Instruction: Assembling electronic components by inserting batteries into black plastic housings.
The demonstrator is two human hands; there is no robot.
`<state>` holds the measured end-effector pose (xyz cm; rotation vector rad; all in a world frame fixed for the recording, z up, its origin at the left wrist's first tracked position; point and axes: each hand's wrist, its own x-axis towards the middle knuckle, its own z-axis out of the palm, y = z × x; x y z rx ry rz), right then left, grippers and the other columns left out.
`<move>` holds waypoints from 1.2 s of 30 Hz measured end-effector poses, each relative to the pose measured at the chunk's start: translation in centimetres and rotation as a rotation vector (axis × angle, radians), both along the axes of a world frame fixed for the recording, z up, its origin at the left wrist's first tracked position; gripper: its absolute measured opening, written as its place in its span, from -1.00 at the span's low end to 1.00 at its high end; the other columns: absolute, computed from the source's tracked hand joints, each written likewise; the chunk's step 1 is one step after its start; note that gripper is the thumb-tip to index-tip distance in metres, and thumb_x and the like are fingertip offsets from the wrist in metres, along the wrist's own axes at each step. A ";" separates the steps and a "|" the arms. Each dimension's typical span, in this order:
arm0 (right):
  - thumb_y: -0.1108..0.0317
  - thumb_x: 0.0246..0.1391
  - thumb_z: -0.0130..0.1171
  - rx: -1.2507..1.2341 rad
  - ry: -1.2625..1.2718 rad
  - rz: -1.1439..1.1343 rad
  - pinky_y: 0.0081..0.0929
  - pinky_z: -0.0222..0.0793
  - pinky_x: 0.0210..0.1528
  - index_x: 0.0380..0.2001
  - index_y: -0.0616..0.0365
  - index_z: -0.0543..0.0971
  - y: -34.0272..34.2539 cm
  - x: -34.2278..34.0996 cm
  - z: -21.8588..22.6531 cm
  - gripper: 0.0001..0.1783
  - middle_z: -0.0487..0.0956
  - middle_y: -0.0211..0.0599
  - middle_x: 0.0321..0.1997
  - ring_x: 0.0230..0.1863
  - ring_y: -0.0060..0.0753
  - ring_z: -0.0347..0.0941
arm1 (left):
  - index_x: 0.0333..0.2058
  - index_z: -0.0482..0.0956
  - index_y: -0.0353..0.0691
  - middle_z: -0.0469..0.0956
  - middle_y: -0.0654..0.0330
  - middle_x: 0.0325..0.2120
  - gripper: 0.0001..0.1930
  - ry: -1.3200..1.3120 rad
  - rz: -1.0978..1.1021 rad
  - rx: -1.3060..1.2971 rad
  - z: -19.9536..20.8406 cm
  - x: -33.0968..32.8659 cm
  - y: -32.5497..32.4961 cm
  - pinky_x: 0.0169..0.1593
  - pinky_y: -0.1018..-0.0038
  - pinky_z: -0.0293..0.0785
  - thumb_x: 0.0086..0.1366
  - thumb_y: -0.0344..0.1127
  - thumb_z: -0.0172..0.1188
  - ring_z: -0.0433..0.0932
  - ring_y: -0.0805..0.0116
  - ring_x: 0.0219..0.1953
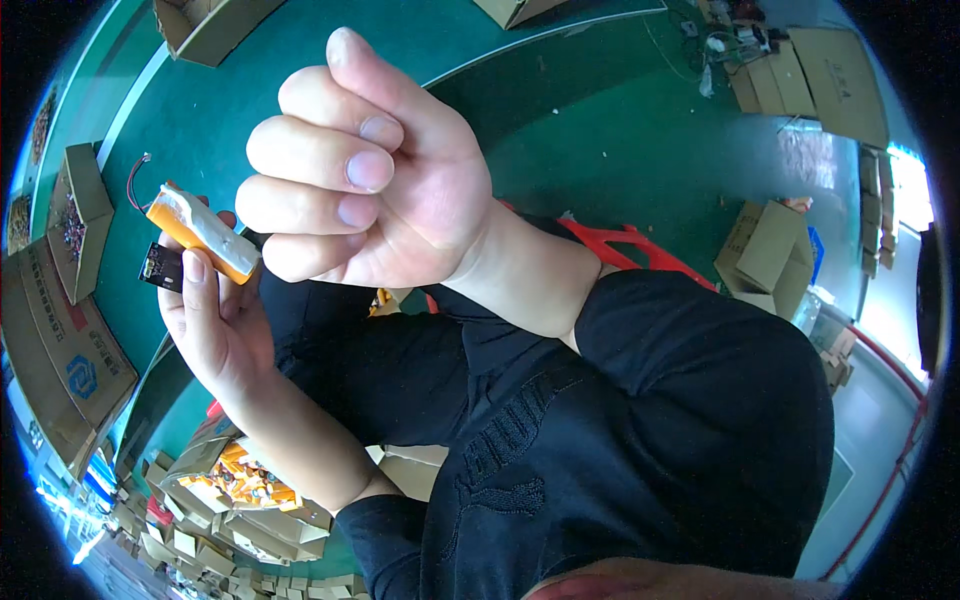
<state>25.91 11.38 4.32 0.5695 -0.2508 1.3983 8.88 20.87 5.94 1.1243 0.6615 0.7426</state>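
My left hand (228,335) grips an orange battery pack (188,243) between thumb and fingers. White glue or foam residue covers one face of the pack, and a thin dark and red wire lead (131,185) with a small pale connector curls from its upper end. Beside the pack, the same hand also pinches a small black square piece (162,268) that looks like a circuit board. My right hand (400,180) is raised close to the camera, palm side showing. Its fingers are curled in and the thumb points up; nothing shows inside. It overlaps the pack's right side in the picture.
A green work surface (400,40) lies ahead, with cardboard trays (215,32) at its edge. At left stands a large cardboard box (65,350). A carton of orange packs (245,475) sits lower left. A red plastic stool (640,248) and an open box (765,250) are at right.
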 end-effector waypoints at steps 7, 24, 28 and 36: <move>-0.01 0.45 -0.02 0.025 -0.058 -0.013 -0.55 0.02 -0.43 -0.60 -0.11 0.38 0.3 0.0 -0.1 -0.52 0.37 -0.50 -0.59 -0.55 -0.58 0.08 | 0.20 0.39 -0.28 0.56 -0.14 -0.01 -0.58 -0.017 -0.041 -0.032 -0.6 -0.8 0.6 0.00 0.46 0.61 0.47 -0.25 0.15 0.63 0.23 -0.02; -0.22 0.46 -0.19 0.014 -0.052 0.039 -0.56 -0.03 -0.53 -0.52 -0.13 0.44 -0.5 -0.1 0.6 -0.44 0.30 -0.56 -0.68 -0.62 -0.61 0.12 | 0.19 0.37 -0.27 0.50 -0.14 0.04 -0.59 -0.027 -0.033 -0.016 -0.7 -0.6 0.5 0.02 0.42 0.63 0.46 -0.28 0.17 0.60 0.14 0.07; -0.23 0.45 -0.19 -0.016 -0.026 0.020 -0.57 -0.04 -0.54 -0.51 -0.15 0.45 -0.6 -0.2 0.8 -0.44 0.26 -0.59 -0.71 -0.64 -0.62 0.09 | 0.19 0.37 -0.27 0.49 -0.15 0.04 -0.59 -0.022 -0.067 -0.024 -0.6 -1.0 0.6 0.03 0.38 0.63 0.46 -0.28 0.17 0.58 0.12 0.09; -0.23 0.45 -0.19 -0.021 -0.038 0.017 -0.58 -0.05 -0.55 -0.51 -0.15 0.46 -1.0 0.1 1.2 -0.44 0.24 -0.60 -0.71 -0.64 -0.63 0.09 | 0.19 0.37 -0.27 0.50 -0.17 0.03 -0.58 0.002 -0.043 -0.009 -0.4 -0.7 0.4 0.06 0.32 0.63 0.46 -0.26 0.18 0.59 0.08 0.09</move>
